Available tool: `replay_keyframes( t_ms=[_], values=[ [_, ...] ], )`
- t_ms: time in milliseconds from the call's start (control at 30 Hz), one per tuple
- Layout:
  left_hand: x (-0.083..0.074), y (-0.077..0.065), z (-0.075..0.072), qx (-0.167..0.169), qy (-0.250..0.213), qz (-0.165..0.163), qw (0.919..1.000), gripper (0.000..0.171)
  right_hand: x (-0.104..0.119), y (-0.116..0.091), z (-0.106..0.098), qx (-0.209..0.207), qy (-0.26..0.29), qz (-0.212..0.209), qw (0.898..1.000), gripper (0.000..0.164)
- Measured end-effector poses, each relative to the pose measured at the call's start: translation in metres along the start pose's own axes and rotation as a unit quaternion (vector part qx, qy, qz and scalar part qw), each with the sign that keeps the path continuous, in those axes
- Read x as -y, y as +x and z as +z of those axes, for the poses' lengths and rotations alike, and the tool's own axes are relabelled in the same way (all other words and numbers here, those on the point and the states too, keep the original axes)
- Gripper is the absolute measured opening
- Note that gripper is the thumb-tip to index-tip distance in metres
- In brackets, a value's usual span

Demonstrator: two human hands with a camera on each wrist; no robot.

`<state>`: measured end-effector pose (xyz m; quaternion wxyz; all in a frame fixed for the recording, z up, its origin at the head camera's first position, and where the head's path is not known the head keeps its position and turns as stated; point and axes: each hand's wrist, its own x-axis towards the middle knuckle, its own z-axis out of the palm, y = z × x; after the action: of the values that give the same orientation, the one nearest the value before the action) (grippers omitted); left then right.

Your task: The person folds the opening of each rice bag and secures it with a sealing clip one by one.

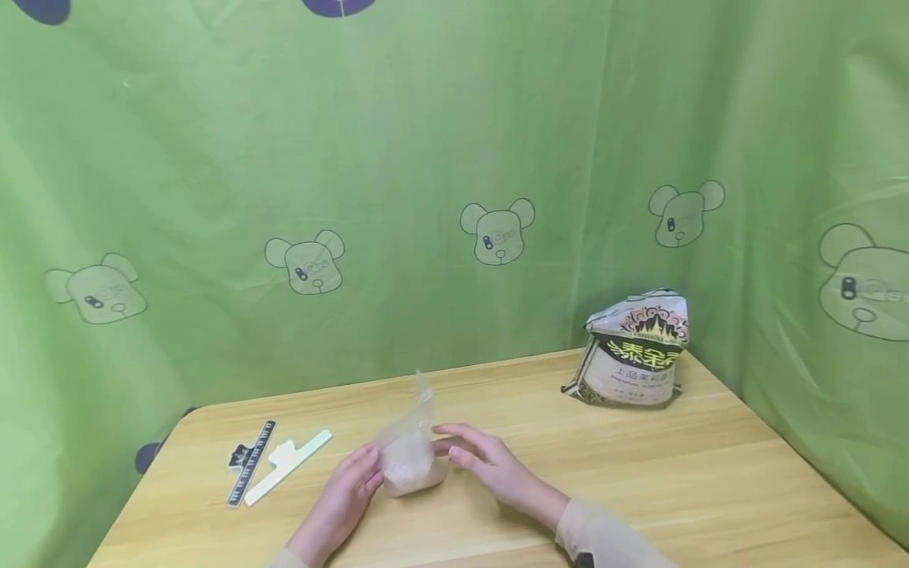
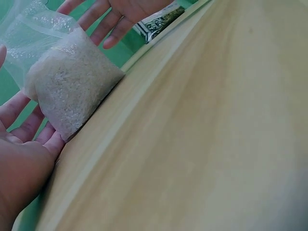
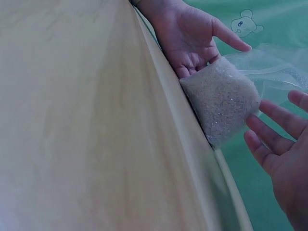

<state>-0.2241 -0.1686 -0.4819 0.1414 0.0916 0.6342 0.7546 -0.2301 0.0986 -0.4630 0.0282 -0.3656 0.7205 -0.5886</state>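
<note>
A clear plastic bag of rice (image 1: pixel 413 464) stands upright on the wooden table, its upper part loose and pointing up. My left hand (image 1: pixel 346 487) rests against the bag's left side; in the left wrist view its fingers (image 2: pixel 30 122) reach relaxed behind the rice, with the thumb apart. On the other side is my right hand (image 1: pixel 497 467), fingers spread and thumb raised. In the right wrist view, that hand's fingertips (image 3: pixel 252 121) are at the edge of the rice bag (image 3: pixel 221 103), and they are not wrapped around it.
Two long bag clips lie at the left of the table (image 1: pixel 604 489): a black one (image 1: pixel 252 464) and a white and pale green one (image 1: pixel 287 467). A large printed rice package (image 1: pixel 634 351) stands at the back right corner. Green curtains (image 1: pixel 426 142) hang behind and beside the table.
</note>
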Motion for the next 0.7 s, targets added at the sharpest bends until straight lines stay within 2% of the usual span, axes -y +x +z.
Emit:
replay_keyframes(
  t_ms=[467,700],
  values=[
    [-0.0025,-0.0087,-0.0002,0.018,-0.017,-0.003,0.9997,0.067,0.0001,-0.0033,0.0020,0.005,-0.010,-0.002,1.000,0.036],
    [-0.0031,-0.0077,-0.0012,0.021,-0.028,0.002,0.9994,0.066,0.0081,-0.0004,0.0015,0.001,-0.075,0.019,0.997,0.035]
  ],
)
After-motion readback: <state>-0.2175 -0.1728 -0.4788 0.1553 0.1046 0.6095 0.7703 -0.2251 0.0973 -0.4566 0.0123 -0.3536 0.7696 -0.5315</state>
